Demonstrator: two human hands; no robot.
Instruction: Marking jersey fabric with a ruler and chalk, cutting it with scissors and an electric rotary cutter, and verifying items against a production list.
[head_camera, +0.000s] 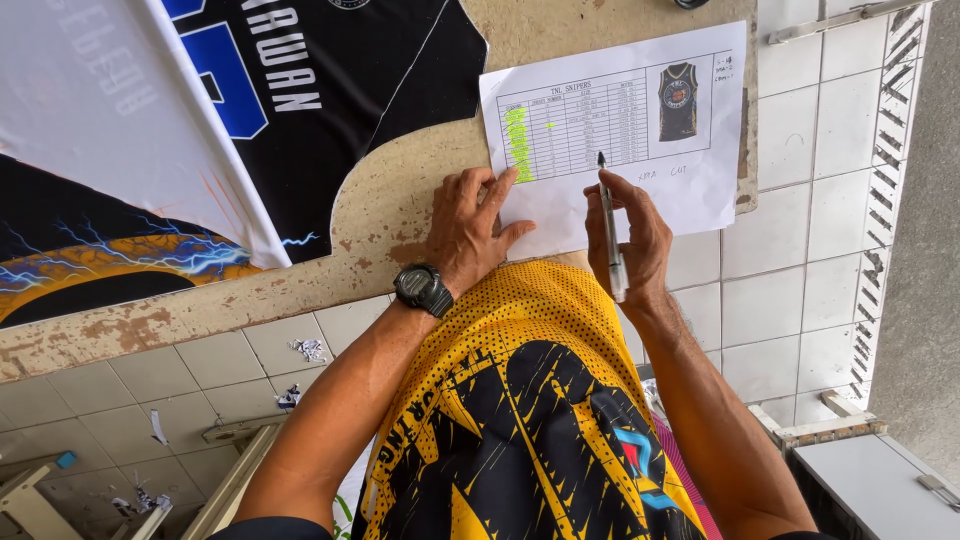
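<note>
White paper sheet (640, 170) with a printed table lies on the worn wooden table (400, 215), its right part hanging past the table's edge — a slip of the pressing hand could likely let it shift or crease under the pen tip. Left hand (470, 225) lies spread flat, fingertips on the sheet's green-marked column. Right hand (630, 245) is curled closed around a pen (608, 220), tip at the table's lower rows. Black printed fabric (300, 100) lies just beside.

A garment printing workshop: a worn worktable (400, 215) carries cut printed jersey fabric panels (300, 90) toward its left end and an order sheet (640, 130) with a jersey picture at its right edge. Fabric scraps (308, 349) litter the tiled floor (790, 300).
</note>
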